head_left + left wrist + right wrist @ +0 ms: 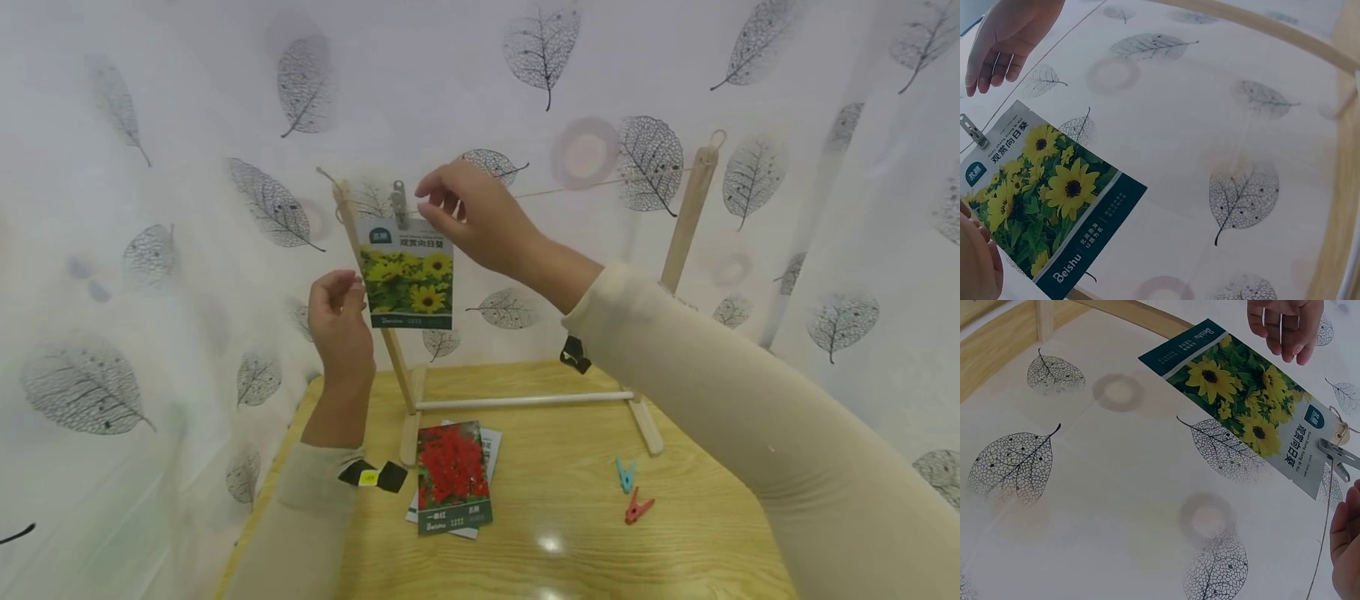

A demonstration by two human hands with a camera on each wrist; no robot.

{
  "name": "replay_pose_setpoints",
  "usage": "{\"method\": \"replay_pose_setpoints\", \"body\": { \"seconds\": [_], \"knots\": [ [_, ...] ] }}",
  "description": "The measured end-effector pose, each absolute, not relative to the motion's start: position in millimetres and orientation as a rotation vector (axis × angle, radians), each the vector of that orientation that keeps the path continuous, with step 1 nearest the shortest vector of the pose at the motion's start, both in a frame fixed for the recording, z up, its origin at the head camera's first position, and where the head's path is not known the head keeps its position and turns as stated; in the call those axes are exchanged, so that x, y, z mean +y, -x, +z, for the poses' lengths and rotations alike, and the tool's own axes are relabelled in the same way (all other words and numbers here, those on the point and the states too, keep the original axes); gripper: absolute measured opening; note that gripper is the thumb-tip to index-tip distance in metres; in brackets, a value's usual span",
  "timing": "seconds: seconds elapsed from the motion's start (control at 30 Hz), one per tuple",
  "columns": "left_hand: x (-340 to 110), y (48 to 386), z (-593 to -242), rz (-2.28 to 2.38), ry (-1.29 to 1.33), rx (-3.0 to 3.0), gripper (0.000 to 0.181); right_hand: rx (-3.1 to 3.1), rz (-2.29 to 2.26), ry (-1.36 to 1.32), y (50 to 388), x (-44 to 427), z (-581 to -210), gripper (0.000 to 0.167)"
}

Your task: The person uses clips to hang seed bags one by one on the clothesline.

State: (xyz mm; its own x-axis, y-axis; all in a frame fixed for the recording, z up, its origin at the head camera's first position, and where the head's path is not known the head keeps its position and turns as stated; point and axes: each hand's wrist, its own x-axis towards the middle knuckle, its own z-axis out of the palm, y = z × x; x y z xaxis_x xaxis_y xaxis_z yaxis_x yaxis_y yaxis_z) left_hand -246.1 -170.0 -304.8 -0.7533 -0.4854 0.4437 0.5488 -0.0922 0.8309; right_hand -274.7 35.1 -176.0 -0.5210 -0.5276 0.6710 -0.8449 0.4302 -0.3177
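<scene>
Just left of centre in the head view, a sunflower packet [408, 275] hangs from the string [570, 188] by a metal clip [400, 204]. From here I see the right hand [483, 215] beside the clip, fingers loosely bent, gripping nothing. The left hand [341, 325], by the packet's left edge, is relaxed and empty too.

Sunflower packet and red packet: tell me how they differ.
The sunflower packet hangs from the string by a metal clip, while the red packet lies face up in a pile on the table. The sunflower packet's title sits above its picture; the red packet's sits below. Both carry Beishu lettering in a dark green bottom band.
</scene>
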Motion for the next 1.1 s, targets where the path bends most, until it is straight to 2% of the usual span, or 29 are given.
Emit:
{"method": "replay_pose_setpoints", "body": {
  "seconds": [0.4, 1.1],
  "knots": [
    [-169, 240, -311, -1.834, 0.051, -1.635, 0.012, -2.192, 0.933, -1.165, 268, 49, -195, 0.024],
    [-164, 228, -316, -1.818, 0.144, -1.737, 0.026, -2.166, 1.059, -1.157, 255, 63, -225, 0.025]
  ]
}}
